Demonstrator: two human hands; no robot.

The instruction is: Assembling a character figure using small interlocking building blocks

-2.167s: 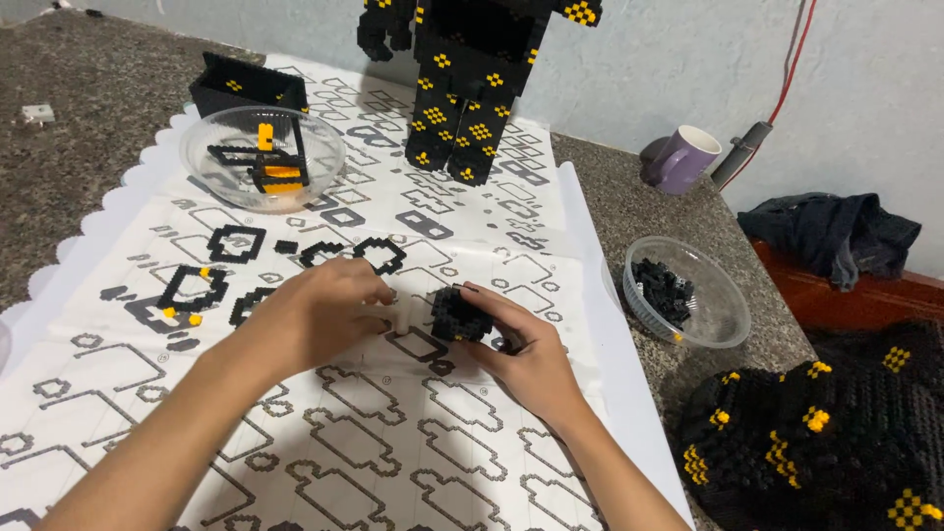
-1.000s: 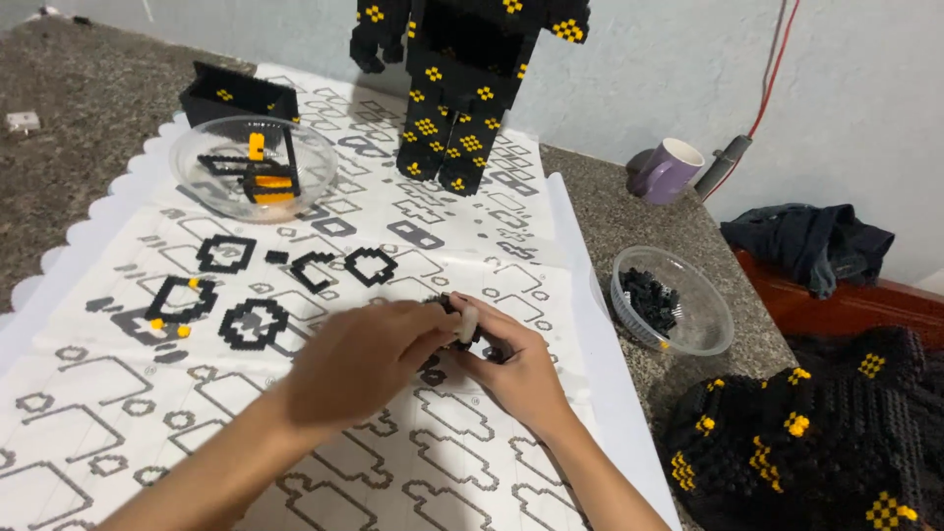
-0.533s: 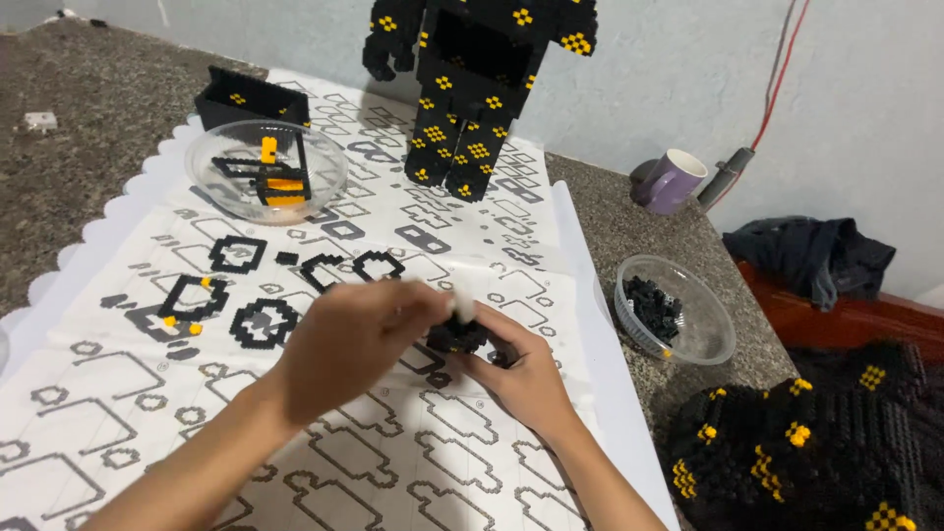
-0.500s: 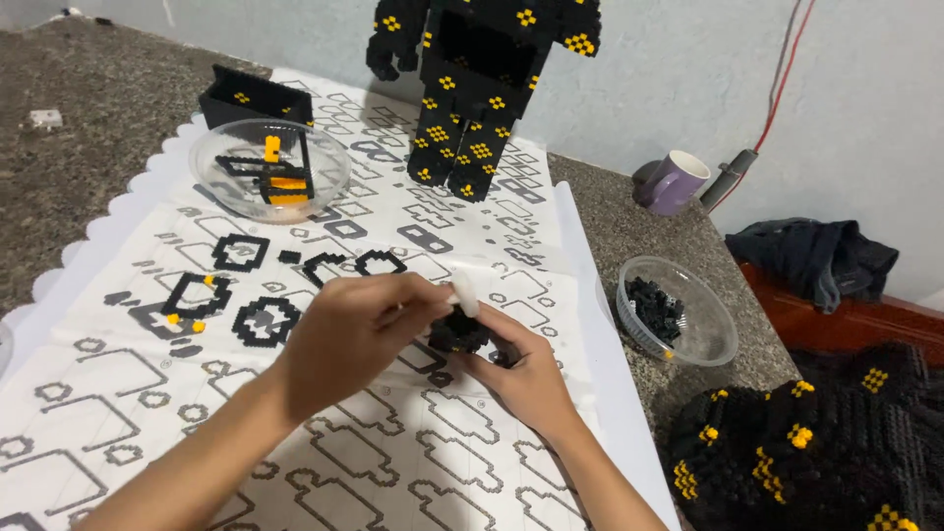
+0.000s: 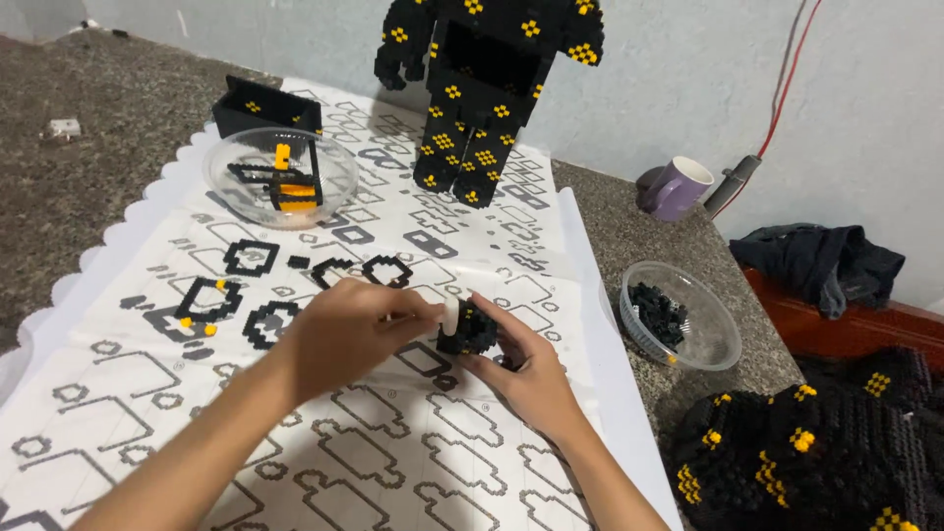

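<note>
Block cluster (image 5: 470,327) pinched between both hands, mid-sheet (image 5: 413,462).

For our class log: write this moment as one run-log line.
left hand: pinching white tool against black block cluster | right hand: holding cluster | surface: printed sheet

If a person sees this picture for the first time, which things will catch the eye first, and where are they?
The tall black block figure with yellow dots stands at the far edge of the printed instruction sheet, against the wall. In the middle, the left hand and the right hand meet around a small black block piece just above the sheet. A clear bowl of black blocks sits to the right on the stone counter.
</note>
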